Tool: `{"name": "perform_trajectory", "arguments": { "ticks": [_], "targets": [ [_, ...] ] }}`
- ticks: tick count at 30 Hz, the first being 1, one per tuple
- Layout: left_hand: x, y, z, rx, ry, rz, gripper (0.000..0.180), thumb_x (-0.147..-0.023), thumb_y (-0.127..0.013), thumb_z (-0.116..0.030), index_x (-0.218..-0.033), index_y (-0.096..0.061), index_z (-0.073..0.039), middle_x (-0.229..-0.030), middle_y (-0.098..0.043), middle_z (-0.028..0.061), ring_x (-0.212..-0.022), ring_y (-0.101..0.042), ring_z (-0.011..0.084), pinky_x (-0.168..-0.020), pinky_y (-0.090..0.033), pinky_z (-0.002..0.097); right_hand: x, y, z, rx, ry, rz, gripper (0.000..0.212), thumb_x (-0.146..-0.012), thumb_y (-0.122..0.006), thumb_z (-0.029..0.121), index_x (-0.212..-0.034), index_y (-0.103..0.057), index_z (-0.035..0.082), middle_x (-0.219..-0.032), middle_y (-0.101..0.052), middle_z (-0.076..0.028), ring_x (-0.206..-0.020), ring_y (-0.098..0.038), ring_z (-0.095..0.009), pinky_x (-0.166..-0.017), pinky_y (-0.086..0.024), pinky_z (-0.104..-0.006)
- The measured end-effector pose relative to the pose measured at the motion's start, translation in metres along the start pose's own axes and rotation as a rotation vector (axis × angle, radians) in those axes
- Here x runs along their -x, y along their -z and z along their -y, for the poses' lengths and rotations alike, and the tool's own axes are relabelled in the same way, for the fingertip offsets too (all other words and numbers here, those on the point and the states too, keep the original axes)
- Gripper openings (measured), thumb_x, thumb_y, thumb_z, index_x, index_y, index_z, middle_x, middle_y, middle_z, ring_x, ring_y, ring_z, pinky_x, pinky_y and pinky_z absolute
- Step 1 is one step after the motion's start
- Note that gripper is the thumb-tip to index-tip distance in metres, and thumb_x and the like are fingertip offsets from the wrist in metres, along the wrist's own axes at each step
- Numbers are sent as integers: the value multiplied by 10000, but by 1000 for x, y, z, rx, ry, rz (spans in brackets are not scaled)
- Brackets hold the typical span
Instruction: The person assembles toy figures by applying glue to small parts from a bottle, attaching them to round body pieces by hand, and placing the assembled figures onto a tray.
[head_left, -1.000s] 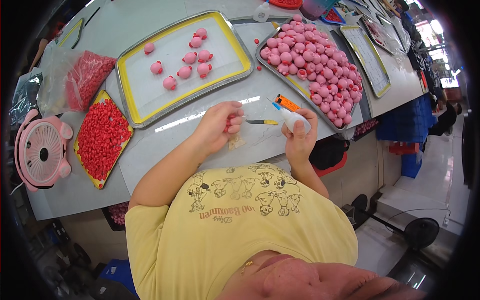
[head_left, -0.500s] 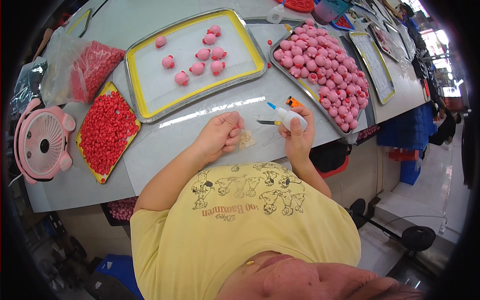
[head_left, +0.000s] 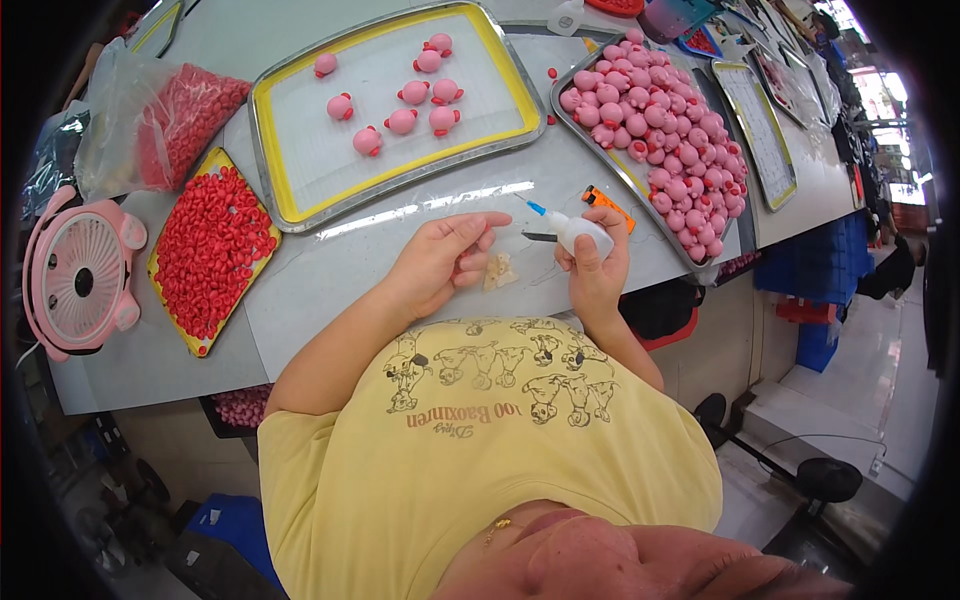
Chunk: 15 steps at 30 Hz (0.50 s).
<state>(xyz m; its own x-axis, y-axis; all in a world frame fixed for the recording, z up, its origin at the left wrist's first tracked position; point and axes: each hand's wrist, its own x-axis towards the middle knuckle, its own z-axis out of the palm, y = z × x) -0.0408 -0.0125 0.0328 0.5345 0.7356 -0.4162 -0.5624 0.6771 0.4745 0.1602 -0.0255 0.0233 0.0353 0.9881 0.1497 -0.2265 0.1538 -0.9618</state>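
Observation:
My right hand (head_left: pixel 597 262) grips a small white squeeze bottle (head_left: pixel 584 238) with a blue needle tip (head_left: pixel 537 208). The thin needle points up and left, toward my left fingertips. My left hand (head_left: pixel 447 262) has its thumb and fingers pinched together around a small red piece, almost entirely hidden. A dark, narrow blade-like tool (head_left: pixel 541 237) shows beside the bottle; whether I hold it or it lies on the table, I cannot tell. Just beyond my right hand lies an orange-and-black tool (head_left: pixel 610 208). A crumpled pale scrap (head_left: pixel 499 271) rests on the table between my hands.
Ahead, a yellow-rimmed metal tray (head_left: pixel 268 150) holds several pink balls with red parts. A tray (head_left: pixel 625 178) heaped with similar balls stands at right. Red pieces (head_left: pixel 210 252) fill a yellow tray at left, beside a pink fan (head_left: pixel 82 280) and a bag of red pieces (head_left: pixel 185 125).
My left hand has risen slightly to the right, its index finger now straighter and nearer the needle tip. The bottle stays in my right hand. The whole view has shifted a little.

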Motion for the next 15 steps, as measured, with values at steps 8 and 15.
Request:
{"name": "perform_trajectory", "arguments": {
  "ticks": [8, 15],
  "targets": [
    [-9, 2, 7, -125, -98, -10, 265, -926, -468, -89, -1165, -519, 14, -844, -514, 31, -549, -336, 55, -468, -292, 191, 3, 12, -5, -76, -67, 32, 312, -856, -617, 182, -1039, -394, 62, -794, -493, -30, -602, -460, -70, -526, -386, -196],
    [-8, 1, 15, -601, -352, -149, 243, -897, -524, -88, -1126, -537, -7, -941, -622, 46, -580, -405, 46, -505, -351, 180, 6, 12, 2, 47, -77, -5, 369, -851, -622, 296, -1024, -415, 45, -798, -488, -40, -620, -447, -88, -546, -374, -216]
  ]
}}
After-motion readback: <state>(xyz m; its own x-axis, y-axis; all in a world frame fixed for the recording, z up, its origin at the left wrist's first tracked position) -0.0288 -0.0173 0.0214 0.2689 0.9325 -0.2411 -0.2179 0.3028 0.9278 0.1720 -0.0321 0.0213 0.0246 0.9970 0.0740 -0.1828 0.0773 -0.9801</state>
